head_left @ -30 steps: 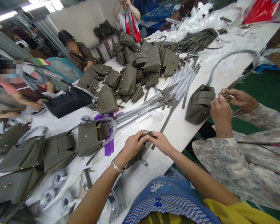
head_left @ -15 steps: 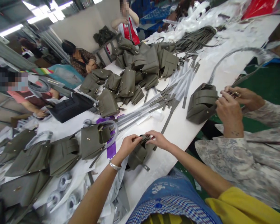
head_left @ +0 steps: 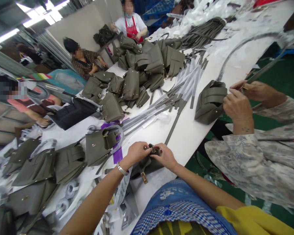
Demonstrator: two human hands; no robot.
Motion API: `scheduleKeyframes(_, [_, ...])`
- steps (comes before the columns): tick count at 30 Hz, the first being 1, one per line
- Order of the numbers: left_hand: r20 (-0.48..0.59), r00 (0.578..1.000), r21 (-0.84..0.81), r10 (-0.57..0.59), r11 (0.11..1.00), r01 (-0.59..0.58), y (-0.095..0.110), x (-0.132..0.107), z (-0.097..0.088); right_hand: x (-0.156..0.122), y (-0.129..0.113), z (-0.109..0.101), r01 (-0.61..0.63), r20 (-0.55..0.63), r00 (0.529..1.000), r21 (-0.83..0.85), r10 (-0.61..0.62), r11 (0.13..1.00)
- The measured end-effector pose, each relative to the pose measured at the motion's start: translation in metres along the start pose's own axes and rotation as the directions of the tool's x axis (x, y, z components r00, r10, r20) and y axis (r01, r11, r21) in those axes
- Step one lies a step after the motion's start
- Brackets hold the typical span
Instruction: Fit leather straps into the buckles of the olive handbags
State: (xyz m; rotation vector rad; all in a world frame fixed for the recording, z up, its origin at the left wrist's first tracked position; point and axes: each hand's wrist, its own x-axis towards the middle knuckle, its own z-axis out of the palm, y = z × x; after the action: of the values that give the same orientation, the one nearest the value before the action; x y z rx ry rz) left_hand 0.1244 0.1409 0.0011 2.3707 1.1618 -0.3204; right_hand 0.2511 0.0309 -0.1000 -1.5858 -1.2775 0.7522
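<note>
A small olive-green handbag [head_left: 152,165] lies on the table edge just in front of my apron, partly hidden by my hands. My left hand [head_left: 136,154] pinches the bag's upper edge with thumb and fingers. Close beside it, my right hand [head_left: 166,157] grips the same upper part, its fingertips almost meeting the left ones. The exact piece between the fingertips is too small to make out. A tab with a gold-coloured clasp [head_left: 144,177] hangs from the bag's near side. Left of my hands stands another olive bag [head_left: 95,148] with a plastic-wrapped handle.
Olive bags [head_left: 147,62] are heaped mid-table, beside plastic-wrapped straps [head_left: 183,88]. More bags [head_left: 34,166] and rolled plastic-wrapped straps [head_left: 62,206] lie at left. At right, a co-worker's hands [head_left: 240,104] work on an olive bag [head_left: 209,102]. Other people sit or stand across the table.
The bag has turned between my hands, bringing the gold clasp into view on its near side. My right hand has drawn closer in. The far person in the red apron has lowered their arms.
</note>
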Motion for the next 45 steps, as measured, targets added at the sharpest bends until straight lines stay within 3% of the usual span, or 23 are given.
scheduleKeyframes(9, [0.094,0.995,0.110,-0.038,0.994,0.028,0.019,0.005,0.013,-0.012,0.008,0.006,-0.033,0.010,0.999,0.097,0.032,0.995])
scheduleKeyframes(13, [0.066,0.995,0.116,-0.070,0.991,0.062,0.022,0.003,0.026,-0.018,0.007,0.013,-0.057,-0.058,0.996,0.122,0.064,0.991])
scheduleKeyframes(18, [-0.018,0.996,0.114,-0.083,0.990,0.084,0.017,-0.008,0.039,-0.018,0.009,0.015,-0.063,-0.055,0.996,0.188,0.074,0.980])
scheduleKeyframes(21, [-0.075,0.997,0.033,-0.030,0.999,0.033,0.008,-0.016,0.043,-0.018,0.011,0.011,-0.066,-0.041,0.997,0.149,0.072,0.987])
scheduleKeyframes(27, [-0.047,0.991,-0.109,0.127,0.985,-0.132,-0.007,-0.021,0.050,-0.023,0.004,0.002,-0.046,-0.011,0.999,0.032,0.047,0.998])
scheduleKeyframes(33, [-0.053,0.990,-0.098,0.129,0.986,-0.133,-0.006,-0.023,0.054,-0.025,0.000,0.000,-0.145,0.004,0.989,0.070,0.145,0.987])
scheduleKeyframes(39, [-0.088,0.990,-0.082,0.110,0.990,-0.117,-0.008,-0.030,0.063,-0.022,0.001,-0.006,-0.442,0.185,0.897,0.321,0.402,0.838])
scheduleKeyframes(43, [-0.099,0.990,-0.109,0.104,0.987,-0.114,-0.014,-0.030,0.068,-0.014,0.005,-0.018,-0.576,0.430,0.808,0.426,0.403,0.698])
scheduleKeyframes(45, [-0.090,0.990,-0.098,0.111,0.988,-0.120,-0.014,-0.031,0.067,-0.008,0.006,-0.024,-0.599,0.513,0.775,0.413,0.368,0.686])
